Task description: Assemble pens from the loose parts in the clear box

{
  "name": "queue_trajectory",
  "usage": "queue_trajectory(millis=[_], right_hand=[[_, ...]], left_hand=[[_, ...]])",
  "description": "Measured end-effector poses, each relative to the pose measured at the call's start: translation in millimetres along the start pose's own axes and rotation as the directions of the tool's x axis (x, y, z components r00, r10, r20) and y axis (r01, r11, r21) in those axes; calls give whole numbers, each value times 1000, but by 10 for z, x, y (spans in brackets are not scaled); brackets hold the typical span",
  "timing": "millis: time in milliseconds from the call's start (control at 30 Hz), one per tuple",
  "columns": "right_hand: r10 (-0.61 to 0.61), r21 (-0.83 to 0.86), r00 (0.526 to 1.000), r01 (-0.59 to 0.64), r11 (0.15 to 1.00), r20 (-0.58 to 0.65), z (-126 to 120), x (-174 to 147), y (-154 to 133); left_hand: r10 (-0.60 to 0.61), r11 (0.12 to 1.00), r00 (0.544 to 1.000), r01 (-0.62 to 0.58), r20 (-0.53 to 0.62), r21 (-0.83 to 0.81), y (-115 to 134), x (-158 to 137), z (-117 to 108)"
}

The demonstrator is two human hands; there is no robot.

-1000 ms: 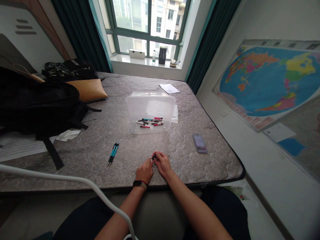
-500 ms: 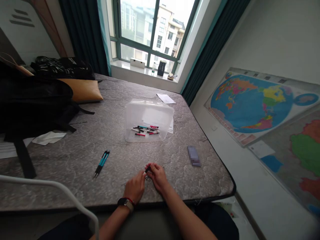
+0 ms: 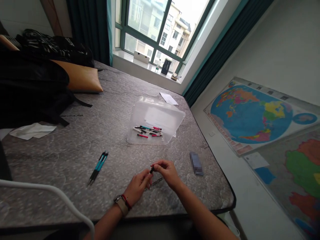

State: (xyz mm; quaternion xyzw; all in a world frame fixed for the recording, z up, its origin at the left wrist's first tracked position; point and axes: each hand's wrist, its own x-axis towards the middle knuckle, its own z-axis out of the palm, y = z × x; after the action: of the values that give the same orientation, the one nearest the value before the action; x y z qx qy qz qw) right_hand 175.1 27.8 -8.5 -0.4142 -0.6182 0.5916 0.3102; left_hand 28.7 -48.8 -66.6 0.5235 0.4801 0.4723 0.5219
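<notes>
Just above the front part of the mattress, my left hand (image 3: 138, 185) and my right hand (image 3: 167, 171) meet fingertip to fingertip. Between them is a pen (image 3: 152, 170), of which only a short black part shows; my fingers cover the rest. Both hands are closed on it, the right thumb and fingers pinching the upper end. To the left lie two teal and black pens (image 3: 98, 168), side by side. Beyond my hands, a clear plastic box (image 3: 172, 121) holds several loose pens (image 3: 148, 130) in black, white, red and teal.
Right of my hands lies a blurred-out greyish rectangle (image 3: 196, 163) on the mattress (image 3: 117, 133). A white curved bar (image 3: 50, 190) crosses the lower left. A black backpack (image 3: 32, 86), tan cushion (image 3: 82, 76) and crumpled paper (image 3: 32, 130) occupy the left. Another paper (image 3: 168, 98) lies behind the box.
The view has shifted and tilted. My hands remain together on the pen, and the right hand has turned to sit higher over it. Lettering on the mattress now shows below them.
</notes>
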Motion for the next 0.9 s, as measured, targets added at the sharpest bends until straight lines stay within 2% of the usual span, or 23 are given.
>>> queue_trajectory(millis=[167,333,500,633,900], right_hand=[[-126,-238,990,138,961,63,177,17,-214],[-151,-334,986,165,928,68,254,11,-327],[-210,-341,969,243,908,132,235,-57,-405],[-235,-347,953,290,892,191,211,-118,-442],[-163,-254,979,191,948,125,138,-203,-311]], left_hand=[[57,998,998,-57,-40,8,-2,66,-195],[24,995,999,-28,-44,-93,-31,74,-190],[-73,958,996,86,55,-274,-73,86,-177],[-38,959,996,57,75,-277,-89,99,-196],[-13,952,991,52,130,-303,-74,91,-169]])
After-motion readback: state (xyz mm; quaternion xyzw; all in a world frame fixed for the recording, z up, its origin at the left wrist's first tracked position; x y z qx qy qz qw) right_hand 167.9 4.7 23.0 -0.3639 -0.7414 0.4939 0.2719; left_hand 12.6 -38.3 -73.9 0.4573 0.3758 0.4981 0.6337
